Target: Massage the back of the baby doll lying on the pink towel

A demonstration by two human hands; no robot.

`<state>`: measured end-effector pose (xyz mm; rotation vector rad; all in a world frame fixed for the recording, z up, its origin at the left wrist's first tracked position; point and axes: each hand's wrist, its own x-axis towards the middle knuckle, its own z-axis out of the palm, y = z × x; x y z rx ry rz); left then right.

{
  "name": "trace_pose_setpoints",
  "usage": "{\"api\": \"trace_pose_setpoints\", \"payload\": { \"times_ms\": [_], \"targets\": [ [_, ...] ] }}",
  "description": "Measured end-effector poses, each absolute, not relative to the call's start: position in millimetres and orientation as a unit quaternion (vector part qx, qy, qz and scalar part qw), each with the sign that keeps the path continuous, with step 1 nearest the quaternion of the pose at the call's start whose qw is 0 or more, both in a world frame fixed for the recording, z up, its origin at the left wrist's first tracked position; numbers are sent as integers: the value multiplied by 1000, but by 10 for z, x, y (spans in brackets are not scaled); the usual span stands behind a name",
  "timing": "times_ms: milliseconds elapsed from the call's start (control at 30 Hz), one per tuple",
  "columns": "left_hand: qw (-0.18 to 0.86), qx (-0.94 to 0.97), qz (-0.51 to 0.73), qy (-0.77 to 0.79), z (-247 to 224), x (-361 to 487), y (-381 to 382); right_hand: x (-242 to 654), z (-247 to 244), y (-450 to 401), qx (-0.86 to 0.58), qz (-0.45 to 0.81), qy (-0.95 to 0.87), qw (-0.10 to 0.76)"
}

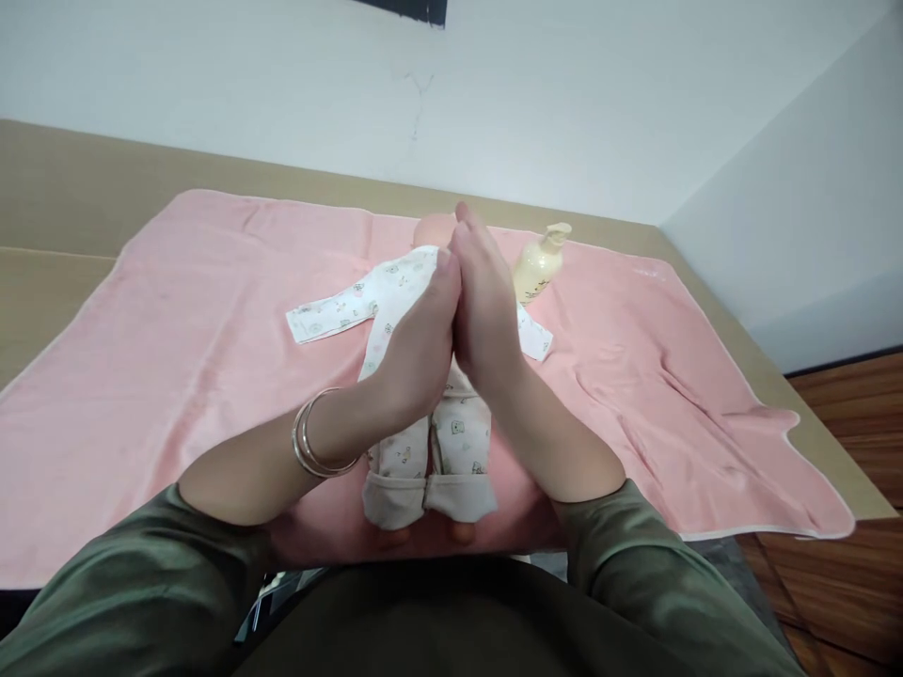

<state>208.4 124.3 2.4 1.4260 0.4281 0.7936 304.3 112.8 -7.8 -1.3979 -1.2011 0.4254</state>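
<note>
Palm against palm, my left hand [416, 348] and my right hand [485, 306] meet above a doll, their fingers stretched out and pointing away from me. Nothing shows between the palms, though the inner faces are hidden. The doll lies on its back in a white printed top [395, 287] and printed trousers [460, 434] with turned-up cuffs. My hands cover much of its chest and part of its head [430, 228]. Just right of my right hand stands a cream pump bottle [540, 268].
A pink blanket [232, 310] lies under the doll and bottle, wrinkled on the right. It covers much of a light wooden table [63, 179], which meets a white wall behind. Brown wooden panels [847, 470] are at the lower right.
</note>
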Motion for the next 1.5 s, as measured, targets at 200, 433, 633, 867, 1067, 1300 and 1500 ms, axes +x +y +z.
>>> {"api": "trace_pose_setpoints", "payload": {
  "times_ms": [200, 433, 633, 867, 1067, 1300, 1500],
  "targets": [
    [679, 581, 395, 214, 274, 2046, 1643, 2511, -27, 843, -550, 233, -557, 577],
    [687, 575, 392, 207, 65, 2211, 2114, 2831, -69, 1097, -515, 270, -568, 582],
    [609, 623, 374, 317, -534, 2593, 2436, 3486, -335, 1488, -711, 86, -550, 429],
    [423, 744, 358, 373, -1007, 2649, 2725, 3526, -782, 1740, -716, 34, -654, 244],
    [355, 794, 340, 358, -1056, 2613, 2701, 3882, -711, 1751, -788, 87, -572, 210],
    [395, 701, 468, 366, -1232, 2680, 2733, 3376, -671, 1640, -860, 24, -497, 115],
    [421, 659, 510, 358, -1270, 2716, 2752, 3525, -660, 1747, -755, 45, -643, 123]
  ]
}}
